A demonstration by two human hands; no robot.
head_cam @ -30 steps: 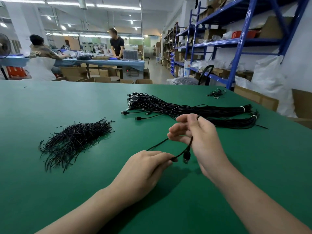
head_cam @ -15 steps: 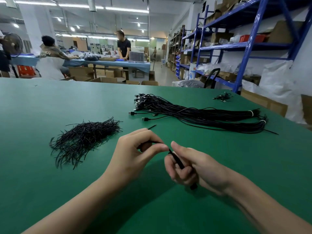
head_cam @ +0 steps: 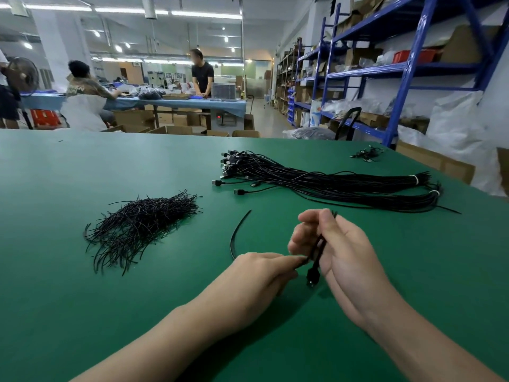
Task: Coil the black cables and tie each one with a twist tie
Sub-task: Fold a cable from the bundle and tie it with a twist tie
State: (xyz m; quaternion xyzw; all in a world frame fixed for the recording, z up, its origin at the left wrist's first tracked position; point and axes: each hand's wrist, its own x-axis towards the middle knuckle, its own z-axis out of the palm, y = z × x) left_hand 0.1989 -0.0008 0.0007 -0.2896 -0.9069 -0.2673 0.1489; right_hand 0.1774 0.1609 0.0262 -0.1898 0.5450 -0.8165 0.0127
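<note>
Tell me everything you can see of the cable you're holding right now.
The cable is thin and black, with a rubbery-looking sheath. It is folded into a few parallel strands, held nearly upright between the thumb and fingers of the right hand. A black plug hangs free below. The left hand pinches the strands low down, and the loose tail curves away leftward over the green table. No twist tie shows on it.

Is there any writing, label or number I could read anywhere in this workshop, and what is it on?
None can be read.
White package on the blue shelving: blue print, too blurred.
Device under the far table: red glow, too small to read.
Cardboard boxes: no legible marks.
</note>
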